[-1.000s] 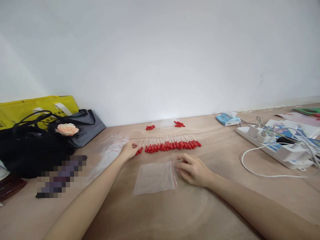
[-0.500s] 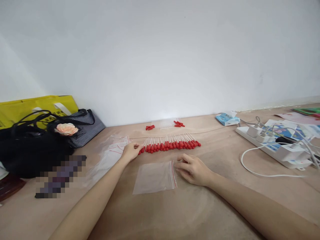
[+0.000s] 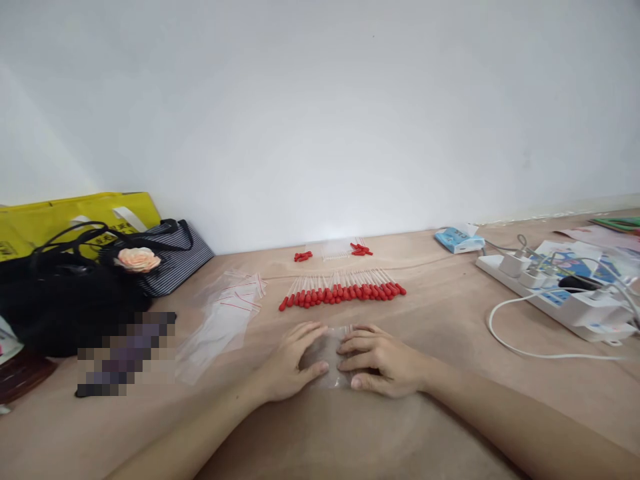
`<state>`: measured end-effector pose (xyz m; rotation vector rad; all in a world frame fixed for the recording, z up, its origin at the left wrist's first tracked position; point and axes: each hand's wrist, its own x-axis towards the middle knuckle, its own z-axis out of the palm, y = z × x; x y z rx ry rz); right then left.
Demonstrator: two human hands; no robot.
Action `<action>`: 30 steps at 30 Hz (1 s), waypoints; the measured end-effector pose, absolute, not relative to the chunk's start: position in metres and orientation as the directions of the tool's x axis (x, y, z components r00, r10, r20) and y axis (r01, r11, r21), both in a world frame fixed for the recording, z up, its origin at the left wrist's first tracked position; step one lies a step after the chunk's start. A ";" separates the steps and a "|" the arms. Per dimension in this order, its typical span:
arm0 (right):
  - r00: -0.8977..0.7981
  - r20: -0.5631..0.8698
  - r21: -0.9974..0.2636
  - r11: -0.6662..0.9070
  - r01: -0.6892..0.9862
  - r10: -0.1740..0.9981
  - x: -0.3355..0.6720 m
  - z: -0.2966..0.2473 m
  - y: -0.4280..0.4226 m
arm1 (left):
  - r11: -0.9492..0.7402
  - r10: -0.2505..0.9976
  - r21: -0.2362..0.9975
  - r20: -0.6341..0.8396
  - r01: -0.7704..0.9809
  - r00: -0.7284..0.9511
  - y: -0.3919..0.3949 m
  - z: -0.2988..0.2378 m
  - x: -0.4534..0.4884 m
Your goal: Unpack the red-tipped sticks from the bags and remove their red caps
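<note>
A clear zip-lock bag (image 3: 334,360) lies flat on the table, partly covered by both of my hands. My left hand (image 3: 295,360) rests on its left side, thumb and fingers apart. On the right side, my right hand (image 3: 377,363) lies with its fingers stretched out and spread. Beyond the bag is a row of droppers (image 3: 345,293), red bulbs toward me and thin clear stems pointing to the wall. A fanned pile of empty zip-lock bags (image 3: 225,320) is left of my left hand.
Near the wall lie two small heaps of red bulbs (image 3: 303,257) with clear bags and thin tubes between. At right are a white power strip (image 3: 550,300) with chargers and cables, and a blue tissue pack (image 3: 457,240). Handbags (image 3: 75,300) and a yellow bag (image 3: 125,207) stand at left.
My left hand has come from the left end of the dropper row down onto the bag's left side. My right hand has moved slightly, from the bag's right edge onto it.
</note>
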<state>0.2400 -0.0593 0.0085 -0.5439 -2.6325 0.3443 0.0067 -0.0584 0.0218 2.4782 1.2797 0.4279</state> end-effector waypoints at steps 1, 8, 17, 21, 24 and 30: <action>-0.827 0.354 -0.347 0.883 0.317 0.436 0.241 0.007 -0.058 | -0.516 0.846 0.442 0.125 0.734 0.519 -0.054 0.023 0.007; -0.823 0.355 -0.410 0.865 0.289 0.443 0.247 0.003 -0.054 | -0.197 0.931 0.597 -0.133 0.777 0.338 -0.028 0.029 0.019; -0.764 0.359 -0.325 0.840 0.435 0.535 0.252 0.003 -0.054 | 0.017 0.945 0.595 0.252 0.804 -0.206 -0.019 0.049 -0.097; -0.762 0.369 -0.330 0.842 0.427 0.531 0.251 0.003 -0.054 | 0.351 0.798 0.450 0.315 0.821 -0.513 -0.021 0.044 -0.153; -0.764 0.357 -0.335 0.837 0.433 0.538 0.251 0.003 -0.055 | 0.371 0.746 0.226 0.505 0.901 -0.434 -0.030 0.036 -0.150; -0.752 0.392 -0.292 0.846 0.445 0.531 0.251 0.004 -0.055 | -0.139 0.909 -0.053 0.391 0.989 0.149 -0.037 0.018 -0.122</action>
